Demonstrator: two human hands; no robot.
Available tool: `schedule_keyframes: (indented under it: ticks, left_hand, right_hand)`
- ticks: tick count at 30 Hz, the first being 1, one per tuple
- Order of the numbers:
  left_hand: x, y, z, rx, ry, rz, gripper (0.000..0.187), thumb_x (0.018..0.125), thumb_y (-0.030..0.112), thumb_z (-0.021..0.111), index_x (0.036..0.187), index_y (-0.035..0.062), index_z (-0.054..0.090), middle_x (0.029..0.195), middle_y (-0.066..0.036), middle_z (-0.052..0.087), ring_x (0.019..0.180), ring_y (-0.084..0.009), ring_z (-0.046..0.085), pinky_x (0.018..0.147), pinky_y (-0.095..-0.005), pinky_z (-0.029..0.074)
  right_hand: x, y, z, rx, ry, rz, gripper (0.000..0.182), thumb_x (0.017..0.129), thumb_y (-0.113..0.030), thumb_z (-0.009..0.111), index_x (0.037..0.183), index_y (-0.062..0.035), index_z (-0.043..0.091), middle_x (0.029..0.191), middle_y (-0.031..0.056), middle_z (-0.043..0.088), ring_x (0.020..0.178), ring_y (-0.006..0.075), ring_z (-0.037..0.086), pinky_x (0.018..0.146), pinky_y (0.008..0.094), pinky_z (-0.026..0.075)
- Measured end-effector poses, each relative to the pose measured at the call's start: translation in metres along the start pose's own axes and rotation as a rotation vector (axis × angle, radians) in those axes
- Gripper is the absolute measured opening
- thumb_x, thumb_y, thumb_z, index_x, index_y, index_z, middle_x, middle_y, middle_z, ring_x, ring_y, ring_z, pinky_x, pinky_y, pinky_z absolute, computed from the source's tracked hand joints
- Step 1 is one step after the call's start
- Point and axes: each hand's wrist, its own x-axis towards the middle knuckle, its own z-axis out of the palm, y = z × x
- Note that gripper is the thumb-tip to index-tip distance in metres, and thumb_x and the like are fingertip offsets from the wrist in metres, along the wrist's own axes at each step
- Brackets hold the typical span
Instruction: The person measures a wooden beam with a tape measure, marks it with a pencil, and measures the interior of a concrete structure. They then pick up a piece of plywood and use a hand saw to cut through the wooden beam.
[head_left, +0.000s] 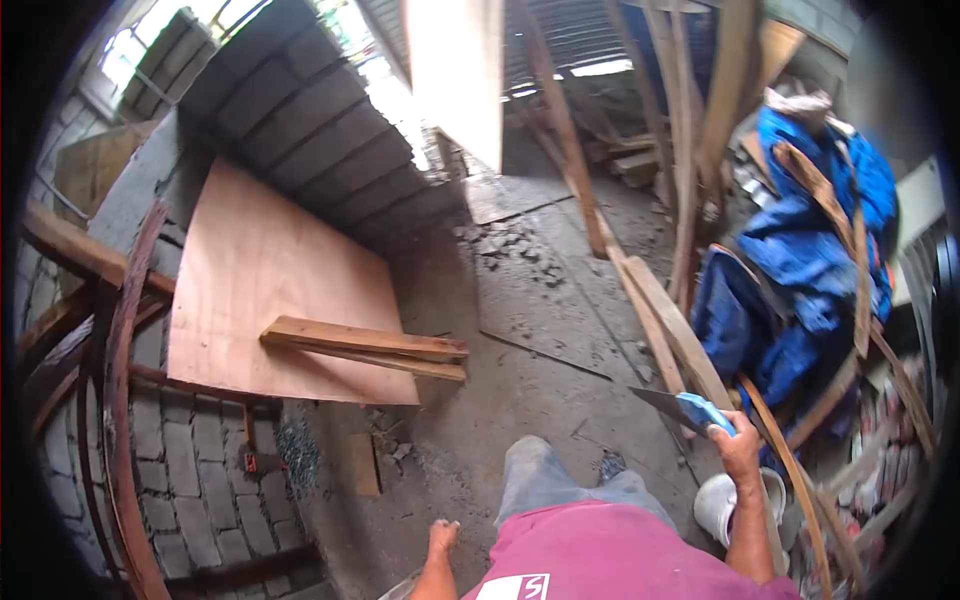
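We grip the handsaw [690, 408] by its blue handle in our right hand [738, 447], fingers closed, blade pointing left. Left hand [441, 537] hangs loosely curled, empty. Best keep the blade away from our knee [530, 462].

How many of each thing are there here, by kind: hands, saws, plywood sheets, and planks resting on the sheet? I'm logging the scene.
Hands: 2, left hand empty, right hand gripping the saw
Hand saw with blue handle: 1
Plywood sheet leaning on the block wall: 1
Planks lying across the sheet: 2
Total: 6
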Motion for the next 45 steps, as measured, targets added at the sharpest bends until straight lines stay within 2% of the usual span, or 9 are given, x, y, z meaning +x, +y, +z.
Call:
schedule_keyframes:
  ticks: [2,8,15,18,19,25,33,40,45]
  left_hand:
    - [0.024,-0.013,-0.009,0.691,-0.189,0.334,0.050,0.081,0.040,0.071,0.101,-0.0061,0.072,0.105,-0.025,0.071,0.101,-0.0330,0.069,0.087,-0.0420,0.052]
    - [0.141,0.097,-0.036,0.726,-0.557,0.301,0.058,0.081,0.050,0.064,0.097,-0.0048,0.072,0.102,-0.027,0.070,0.098,-0.0384,0.069,0.084,-0.0452,0.053]
    - [0.339,0.520,-0.138,0.014,-0.116,0.643,0.041,0.083,0.034,0.069,0.100,-0.0030,0.063,0.096,-0.024,0.068,0.096,-0.0340,0.067,0.082,-0.0448,0.051]
    - [0.321,0.739,-0.195,-0.178,-0.018,0.757,0.048,0.086,0.024,0.069,0.123,-0.0055,0.060,0.122,-0.024,0.065,0.114,-0.0323,0.063,0.096,-0.0398,0.048]
    - [0.349,0.798,-0.197,-0.218,0.055,0.992,0.037,0.088,0.021,0.068,0.115,-0.0027,0.062,0.078,-0.005,0.063,0.065,-0.0108,0.056,0.056,-0.0290,0.046]
    - [0.230,1.124,-0.280,-0.289,-0.158,1.246,0.037,0.093,0.023,0.064,0.122,-0.0003,0.061,0.096,-0.003,0.066,0.084,-0.0105,0.059,0.073,-0.0247,0.047]
    - [0.210,1.365,-0.335,-0.109,-0.151,1.372,0.055,0.093,0.031,0.068,0.131,-0.0061,0.055,0.119,-0.020,0.066,0.109,-0.0227,0.063,0.096,-0.0313,0.048]
    - [0.202,1.576,-0.366,-0.233,0.057,1.645,0.040,0.099,0.032,0.063,0.124,0.0012,0.064,0.106,-0.004,0.072,0.094,-0.0104,0.065,0.079,-0.0273,0.051]
    - [0.211,1.709,-0.375,0.056,0.441,1.934,0.055,0.097,0.043,0.060,0.128,-0.0037,0.060,0.129,-0.023,0.062,0.123,-0.0342,0.057,0.106,-0.0386,0.042]
  right_hand:
    - [0.041,-0.032,0.026,-0.001,0.023,0.007,0.035,0.080,-0.019,0.068,0.108,0.0028,0.066,0.093,0.0148,0.070,0.085,0.0227,0.066,0.079,0.0347,0.051]
    - [0.132,-0.067,0.102,-0.285,0.017,0.063,0.040,0.077,-0.021,0.067,0.110,0.0009,0.065,0.092,0.0205,0.069,0.085,0.0315,0.068,0.080,0.0402,0.052]
    - [0.210,-0.096,0.157,-0.580,-0.063,0.360,0.040,0.071,-0.019,0.062,0.106,-0.0002,0.065,0.097,0.0273,0.069,0.096,0.0434,0.066,0.086,0.0484,0.051]
    - [0.242,-0.088,0.180,-0.613,-0.130,0.523,0.040,0.072,-0.026,0.064,0.100,0.0023,0.068,0.099,0.0282,0.069,0.099,0.0430,0.066,0.089,0.0486,0.051]
    - [0.257,-0.101,0.187,-0.618,-0.179,0.555,0.043,0.073,-0.030,0.065,0.099,0.0033,0.069,0.100,0.0287,0.069,0.100,0.0429,0.066,0.089,0.0486,0.051]
    - [0.350,0.075,0.264,-0.794,-0.358,0.550,0.068,0.088,-0.057,0.056,0.106,0.0063,0.071,0.113,0.0338,0.064,0.109,0.0400,0.065,0.091,0.0462,0.050]
    - [0.447,-0.003,0.259,-0.338,-0.460,1.015,0.047,0.075,-0.042,0.082,0.079,0.0034,0.069,0.070,0.0115,0.065,0.053,0.0220,0.059,0.053,0.0400,0.049]
    - [0.478,-0.071,0.270,0.201,-0.066,1.297,0.043,0.072,-0.033,0.083,0.090,0.0029,0.068,0.065,0.0053,0.061,0.052,0.0174,0.057,0.045,0.0382,0.047]
    - [0.471,-0.101,0.333,0.234,0.145,1.412,0.056,0.073,-0.032,0.082,0.110,0.0044,0.064,0.091,0.0122,0.068,0.076,0.0245,0.068,0.057,0.0412,0.056]
